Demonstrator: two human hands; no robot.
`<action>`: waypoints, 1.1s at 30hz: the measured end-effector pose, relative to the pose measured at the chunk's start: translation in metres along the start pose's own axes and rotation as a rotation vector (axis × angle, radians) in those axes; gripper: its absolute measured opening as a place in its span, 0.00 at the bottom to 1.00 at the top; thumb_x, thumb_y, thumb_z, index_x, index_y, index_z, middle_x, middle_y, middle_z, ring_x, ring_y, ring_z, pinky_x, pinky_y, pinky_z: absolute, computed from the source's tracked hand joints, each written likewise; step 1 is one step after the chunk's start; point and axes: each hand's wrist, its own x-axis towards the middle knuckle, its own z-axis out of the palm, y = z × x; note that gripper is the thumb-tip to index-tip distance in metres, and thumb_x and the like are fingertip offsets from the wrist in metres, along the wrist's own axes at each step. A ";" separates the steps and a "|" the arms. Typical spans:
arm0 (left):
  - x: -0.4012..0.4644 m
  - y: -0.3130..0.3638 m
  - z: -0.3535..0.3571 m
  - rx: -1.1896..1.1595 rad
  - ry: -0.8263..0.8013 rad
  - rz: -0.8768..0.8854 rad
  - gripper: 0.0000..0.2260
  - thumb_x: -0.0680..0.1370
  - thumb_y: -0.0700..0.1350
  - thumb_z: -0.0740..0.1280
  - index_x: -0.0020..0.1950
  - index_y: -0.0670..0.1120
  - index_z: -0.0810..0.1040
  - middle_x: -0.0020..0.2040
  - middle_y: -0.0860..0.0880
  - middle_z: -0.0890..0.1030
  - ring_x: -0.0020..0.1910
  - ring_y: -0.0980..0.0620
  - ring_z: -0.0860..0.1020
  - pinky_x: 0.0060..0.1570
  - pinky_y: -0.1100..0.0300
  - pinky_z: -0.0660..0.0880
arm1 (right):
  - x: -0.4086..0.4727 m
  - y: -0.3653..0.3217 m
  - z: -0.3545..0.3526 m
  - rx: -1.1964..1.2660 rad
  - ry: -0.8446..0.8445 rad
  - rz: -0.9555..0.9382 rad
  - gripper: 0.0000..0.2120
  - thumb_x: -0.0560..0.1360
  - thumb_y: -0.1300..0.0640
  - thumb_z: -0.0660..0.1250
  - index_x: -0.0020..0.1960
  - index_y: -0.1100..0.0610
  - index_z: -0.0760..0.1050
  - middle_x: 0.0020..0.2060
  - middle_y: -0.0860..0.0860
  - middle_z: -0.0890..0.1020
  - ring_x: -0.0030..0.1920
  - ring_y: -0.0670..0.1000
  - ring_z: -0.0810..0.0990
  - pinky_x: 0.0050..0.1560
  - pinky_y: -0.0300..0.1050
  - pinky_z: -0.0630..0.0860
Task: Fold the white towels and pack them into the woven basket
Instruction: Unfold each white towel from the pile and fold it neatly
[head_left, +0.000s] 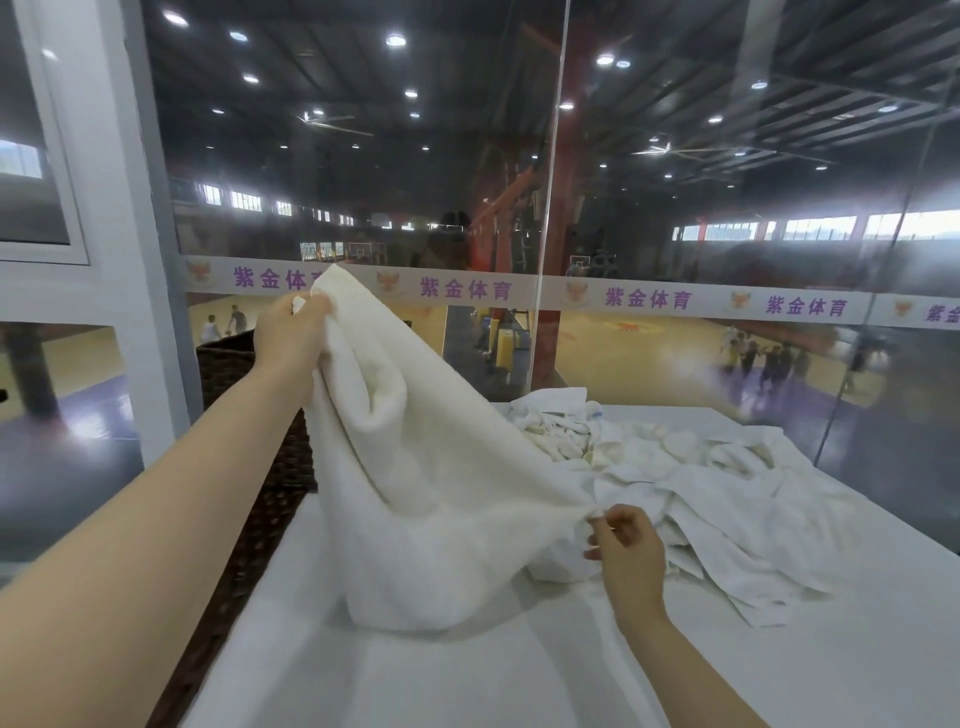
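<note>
1. An indoor sports hall, seen through a glass wall (675, 208) filling the upper frame.
2. Wooden basketball court (649, 343) at mid-right, with players (763, 358) on it.
3. Basketball hoops (363, 252) at centre; ceiling lights (395, 40) across the top.

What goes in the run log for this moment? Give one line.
left hand: grips towel corner, raised | right hand: pinches lower corner | pile: unfolded on table | basket: left
</note>
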 end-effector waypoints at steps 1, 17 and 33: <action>0.000 -0.001 0.001 0.005 -0.003 0.000 0.08 0.77 0.52 0.64 0.54 0.52 0.76 0.55 0.47 0.78 0.54 0.46 0.76 0.57 0.49 0.74 | 0.001 -0.002 -0.001 0.039 0.050 0.009 0.03 0.77 0.68 0.66 0.47 0.63 0.72 0.36 0.58 0.79 0.35 0.54 0.79 0.32 0.40 0.79; -0.037 0.009 0.047 0.221 -0.323 0.371 0.09 0.80 0.49 0.62 0.47 0.47 0.80 0.42 0.49 0.79 0.42 0.51 0.77 0.38 0.58 0.73 | 0.046 -0.072 0.024 -0.302 -0.341 -0.134 0.15 0.72 0.74 0.56 0.42 0.59 0.75 0.43 0.53 0.82 0.40 0.51 0.77 0.33 0.43 0.77; -0.042 0.005 0.043 0.331 -0.415 0.492 0.11 0.80 0.54 0.63 0.54 0.49 0.79 0.50 0.55 0.79 0.50 0.58 0.76 0.41 0.62 0.73 | 0.065 -0.216 0.110 -0.462 -0.431 -0.507 0.05 0.78 0.53 0.66 0.50 0.51 0.80 0.43 0.43 0.82 0.45 0.44 0.79 0.43 0.39 0.76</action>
